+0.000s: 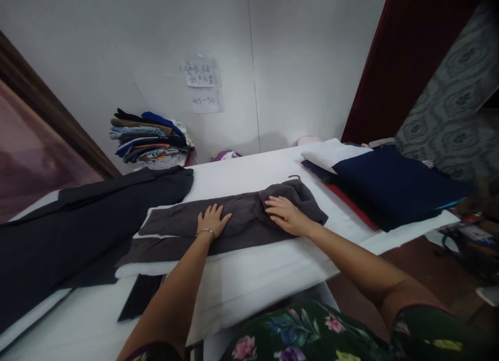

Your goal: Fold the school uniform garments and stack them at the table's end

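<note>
A dark grey-brown garment (237, 231) with white edges lies folded lengthwise on the white table (241, 174). My left hand (212, 223) rests flat on its middle, fingers spread, a bracelet at the wrist. On the bunched part at the right end lies my right hand (288, 215), its fingers stretched out over the cloth. Neither hand grips the fabric. A small dark loop (295, 176) sticks out beyond the garment's far right edge. What kind of garment it is, I cannot tell for sure.
A large black garment (78, 231) spreads over the left side. Folded clothes, navy on top (397, 187), lie at the right. A pile of clothes (152, 140) stands back left against the wall, near handwritten paper signs (201, 75). A small black item (140, 297) lies near the front.
</note>
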Demonstrator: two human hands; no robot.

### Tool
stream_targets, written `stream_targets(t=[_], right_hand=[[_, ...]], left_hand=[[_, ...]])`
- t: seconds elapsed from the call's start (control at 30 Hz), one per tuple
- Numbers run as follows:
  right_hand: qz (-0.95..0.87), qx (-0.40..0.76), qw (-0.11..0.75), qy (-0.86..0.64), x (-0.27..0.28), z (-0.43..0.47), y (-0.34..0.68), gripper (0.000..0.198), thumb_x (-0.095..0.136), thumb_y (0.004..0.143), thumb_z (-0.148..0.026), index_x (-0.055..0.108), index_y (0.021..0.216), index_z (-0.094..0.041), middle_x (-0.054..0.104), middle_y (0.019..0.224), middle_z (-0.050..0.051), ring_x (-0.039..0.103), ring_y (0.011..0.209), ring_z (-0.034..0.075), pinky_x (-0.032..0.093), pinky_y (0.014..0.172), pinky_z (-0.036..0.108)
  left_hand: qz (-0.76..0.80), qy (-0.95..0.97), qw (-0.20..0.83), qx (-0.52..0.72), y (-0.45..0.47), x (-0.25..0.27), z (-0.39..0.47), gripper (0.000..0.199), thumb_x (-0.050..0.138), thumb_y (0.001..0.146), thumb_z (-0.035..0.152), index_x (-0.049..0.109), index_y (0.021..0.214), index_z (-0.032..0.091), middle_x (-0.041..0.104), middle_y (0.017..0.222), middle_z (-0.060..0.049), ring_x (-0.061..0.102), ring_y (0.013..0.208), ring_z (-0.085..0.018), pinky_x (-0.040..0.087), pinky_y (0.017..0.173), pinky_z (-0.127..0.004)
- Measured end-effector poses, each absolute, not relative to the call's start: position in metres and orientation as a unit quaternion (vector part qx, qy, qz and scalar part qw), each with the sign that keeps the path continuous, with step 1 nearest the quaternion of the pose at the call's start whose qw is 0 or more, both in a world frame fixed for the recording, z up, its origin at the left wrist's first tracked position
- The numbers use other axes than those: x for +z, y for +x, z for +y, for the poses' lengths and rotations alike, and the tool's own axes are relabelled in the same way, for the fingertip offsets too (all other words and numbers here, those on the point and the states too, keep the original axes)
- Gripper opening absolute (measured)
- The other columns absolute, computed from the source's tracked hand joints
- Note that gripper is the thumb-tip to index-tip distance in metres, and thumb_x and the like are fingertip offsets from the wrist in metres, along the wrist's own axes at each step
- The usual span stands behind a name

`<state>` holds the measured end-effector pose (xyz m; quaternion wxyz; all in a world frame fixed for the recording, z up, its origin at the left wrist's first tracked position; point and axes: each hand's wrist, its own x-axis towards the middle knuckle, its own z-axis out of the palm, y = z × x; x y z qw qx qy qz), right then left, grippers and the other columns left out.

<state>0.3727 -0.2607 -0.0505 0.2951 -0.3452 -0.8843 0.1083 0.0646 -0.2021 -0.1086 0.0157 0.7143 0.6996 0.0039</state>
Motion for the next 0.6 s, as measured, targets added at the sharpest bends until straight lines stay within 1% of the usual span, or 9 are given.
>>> stream_targets(t=[0.1,0.2,0.27,0.33,0.4,0.47,0.53,0.6], right_hand=[[-0.858,0.043,0.288,-0.423,-0.054,-0.249,0.408,0.032,0.046,0.088,-0.026,0.063,0.116,-0.024,0.053,0.133,0.008,0.036,0.133,0.025,0.021,0.109,0.053],[-0.805,0.018,0.322,-0.498,-0.06,-0.235,0.443,0.034,0.045,0.089,-0.032,0.063,0.116,-0.022,0.055,0.131,0.009,0.039,0.13,0.026,0.026,0.108,0.051],[-0.767,0.034,0.344,-0.541,-0.066,-0.227,0.46,0.04,0.047,0.088,-0.038,0.06,0.121,-0.02,0.055,0.131,0.011,0.043,0.127,0.027,0.032,0.106,0.049],[-0.743,0.071,0.334,-0.575,-0.072,-0.222,0.469,0.05,0.049,0.086,-0.045,0.053,0.129,-0.019,0.053,0.133,0.012,0.046,0.125,0.028,0.035,0.104,0.048],[-0.738,0.088,0.305,-0.596,-0.077,-0.223,0.471,0.06,0.051,0.084,-0.052,0.048,0.134,-0.019,0.047,0.138,0.013,0.041,0.129,0.03,0.033,0.105,0.05],[-0.744,0.076,0.29,-0.598,-0.078,-0.229,0.468,0.062,0.049,0.085,-0.055,0.046,0.136,-0.019,0.04,0.144,0.014,0.031,0.135,0.032,0.028,0.107,0.053],[-0.76,0.072,0.289,-0.577,-0.077,-0.238,0.464,0.062,0.047,0.086,-0.055,0.044,0.138,-0.021,0.035,0.147,0.013,0.025,0.138,0.031,0.022,0.109,0.055],[-0.781,0.098,0.29,-0.544,-0.075,-0.247,0.462,0.063,0.049,0.086,-0.054,0.039,0.141,-0.025,0.035,0.148,0.01,0.025,0.138,0.03,0.018,0.111,0.055]], left_hand=[[0.706,0.707,0.033,0.006,0.063,-0.105,-0.2,0.064,0.029,0.088,0.058,0.039,0.141,0.023,0.028,0.152,-0.008,0.021,0.14,-0.028,0.019,0.11,-0.053],[0.715,0.696,0.046,0.044,0.074,-0.093,-0.199,0.059,0.034,0.088,0.056,0.046,0.136,0.024,0.035,0.149,-0.007,0.027,0.137,-0.029,0.022,0.109,-0.053],[0.698,0.706,0.046,0.106,0.094,-0.083,-0.2,0.056,0.035,0.089,0.053,0.049,0.133,0.022,0.041,0.145,-0.007,0.035,0.134,-0.027,0.026,0.108,-0.047],[0.671,0.721,0.066,0.159,0.121,-0.075,-0.202,0.056,0.037,0.089,0.053,0.05,0.131,0.019,0.048,0.14,-0.008,0.042,0.128,-0.025,0.032,0.105,-0.04],[0.656,0.727,0.104,0.172,0.151,-0.07,-0.203,0.06,0.043,0.085,0.055,0.049,0.132,0.017,0.053,0.135,-0.011,0.047,0.123,-0.027,0.036,0.101,-0.04],[0.653,0.726,0.136,0.168,0.175,-0.069,-0.2,0.06,0.055,0.079,0.051,0.052,0.129,0.016,0.059,0.127,-0.014,0.049,0.12,-0.031,0.036,0.099,-0.044],[0.653,0.707,0.188,0.196,0.192,-0.069,-0.195,0.047,0.064,0.073,0.037,0.061,0.114,0.015,0.064,0.115,-0.016,0.051,0.117,-0.034,0.035,0.098,-0.046],[0.645,0.677,0.258,0.242,0.203,-0.067,-0.188,0.025,0.065,0.07,0.025,0.067,0.092,0.014,0.068,0.104,-0.016,0.053,0.113,-0.034,0.035,0.097,-0.046]])
